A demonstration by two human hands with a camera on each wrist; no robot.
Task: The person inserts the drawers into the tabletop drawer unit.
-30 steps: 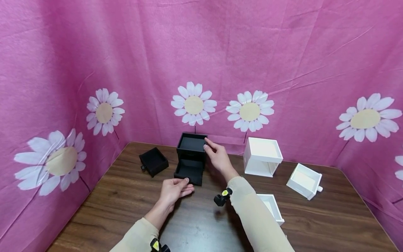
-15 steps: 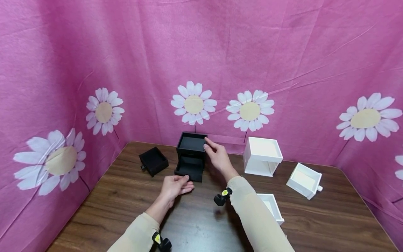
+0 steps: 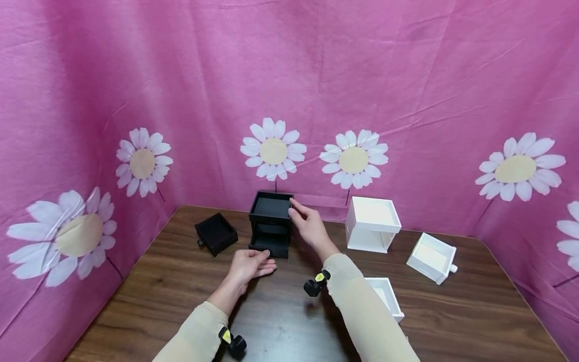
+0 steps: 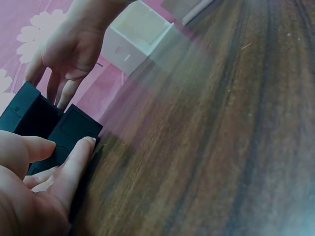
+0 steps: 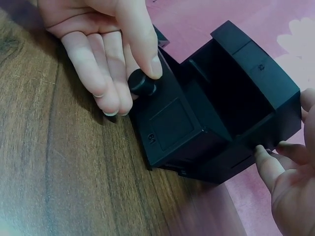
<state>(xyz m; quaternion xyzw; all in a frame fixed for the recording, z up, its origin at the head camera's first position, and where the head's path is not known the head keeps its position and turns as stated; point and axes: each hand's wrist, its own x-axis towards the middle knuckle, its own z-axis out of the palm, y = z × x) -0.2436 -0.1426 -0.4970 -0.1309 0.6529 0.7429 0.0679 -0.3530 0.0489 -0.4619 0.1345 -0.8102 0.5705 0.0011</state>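
Observation:
A black two-tier drawer cabinet (image 3: 272, 205) stands at the back of the table. Its lower drawer (image 3: 277, 250) is partly pulled out at the front, and the slot above it is a dark gap. My left hand (image 3: 248, 266) pinches that drawer's round knob (image 5: 141, 82) between thumb and fingers, as the right wrist view shows. With fairly straight fingers, my right hand (image 3: 312, 226) presses against the right side of the cabinet. A second black drawer (image 3: 216, 234) lies loose to the left.
A white cabinet (image 3: 373, 221) with an open front stands to the right. One loose white drawer (image 3: 431, 258) lies beyond it; another white drawer (image 3: 386, 296) is partly hidden by my right sleeve. A pink flowered curtain (image 3: 298, 75) hangs behind the wooden table (image 3: 172, 301).
The lower black drawer has slid further into the cabinet, with my left hand moving along slightly forward. My right hand keeps its place on the cabinet. The head view has shifted a little.

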